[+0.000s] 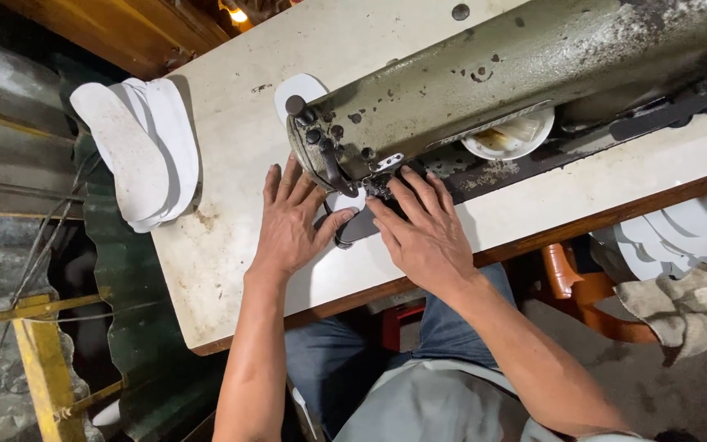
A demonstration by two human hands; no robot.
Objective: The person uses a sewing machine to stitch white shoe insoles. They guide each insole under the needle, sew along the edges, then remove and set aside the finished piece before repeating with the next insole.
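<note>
Flat, open-fingered grip: both hands, left hand (292, 223) and right hand (421, 231), press a dark piece (359, 224) under the sewing machine (484, 82) needle at 12 o'clock, steadying it.

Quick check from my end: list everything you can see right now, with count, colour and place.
sewing machine: one, worn olive green, across the table top
table: one, off-white top, wooden edge
dark workpiece: one, black, under the needle between both hands
shoe insoles: a stack, white, table's left edge
small dish: one, white, beneath the machine arm
cut pieces: a pile, white, lower right beside a grey cloth
left hand: flat, pressing the workpiece
right hand: flat, pressing the workpiece
</note>
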